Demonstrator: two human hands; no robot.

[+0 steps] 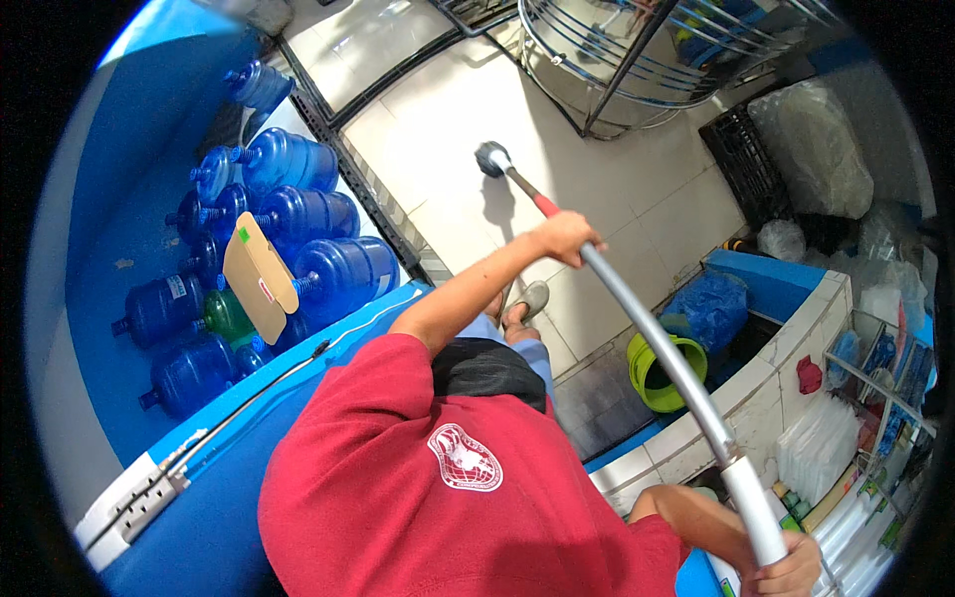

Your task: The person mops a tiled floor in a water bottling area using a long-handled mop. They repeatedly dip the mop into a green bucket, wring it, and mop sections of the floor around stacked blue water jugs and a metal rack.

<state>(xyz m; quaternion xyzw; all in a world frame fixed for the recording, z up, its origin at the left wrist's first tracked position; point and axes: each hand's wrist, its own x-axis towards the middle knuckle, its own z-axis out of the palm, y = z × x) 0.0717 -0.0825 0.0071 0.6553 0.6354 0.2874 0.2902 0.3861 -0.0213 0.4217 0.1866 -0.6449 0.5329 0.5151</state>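
My left hand (570,239) is wrapped round the middle of a long pole (652,323), just below its red band. Down at the lower right, my right hand (789,569) grips the white end section of the same pole. The pole slants across in front of me. Its far end carries a dark rounded head (490,158), whose exact kind I cannot make out, over the pale tiled floor (607,199). A shadow of the head falls on the tiles. My sandalled foot (527,303) stands below my left forearm.
Several large blue water bottles (308,214) lie at the left with a cardboard piece (259,279). A metal rack (637,60) stands far right of the pole's head. A yellow-green bucket (657,393) sits by a tiled ledge (766,368). A power strip (129,507) is lower left.
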